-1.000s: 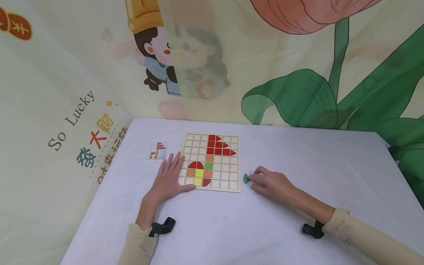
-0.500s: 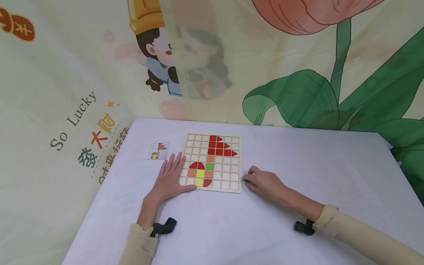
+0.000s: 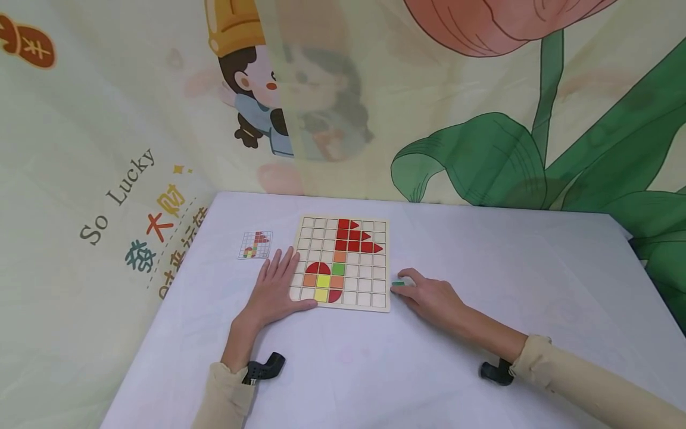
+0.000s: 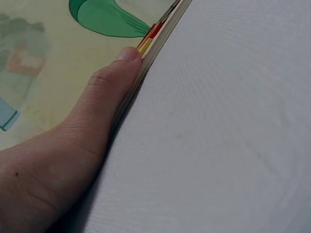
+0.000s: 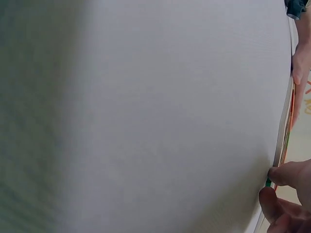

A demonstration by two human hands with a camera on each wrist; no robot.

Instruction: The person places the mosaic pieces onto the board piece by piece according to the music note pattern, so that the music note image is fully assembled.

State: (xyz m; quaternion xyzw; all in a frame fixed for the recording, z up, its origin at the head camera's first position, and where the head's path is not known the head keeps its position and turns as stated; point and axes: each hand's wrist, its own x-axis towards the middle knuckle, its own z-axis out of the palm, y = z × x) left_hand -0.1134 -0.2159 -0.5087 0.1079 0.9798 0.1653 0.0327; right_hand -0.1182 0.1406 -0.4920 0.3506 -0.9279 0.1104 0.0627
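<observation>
My left hand lies with fingers spread along the left edge of the wooden grid board, its thumb at the near edge. Red, orange, yellow and green pieces fill some of the board's squares. In the left wrist view the thumb presses against the board's side, beside a yellow piece. Just right of the board, my right hand pinches a small green piece between thumb and finger. The right wrist view shows this green piece edge-on; its full outline is hidden.
A small pattern card lies left of the board, printed with a coloured grid picture. White cloth covers the table, and a printed curtain hangs behind it. A black camera sits on each wrist.
The right hand has moved slightly left, closer to the board. Its green piece showed a fan shape, then was mostly covered, and now appears as a thin strip. The left hand stays put.
</observation>
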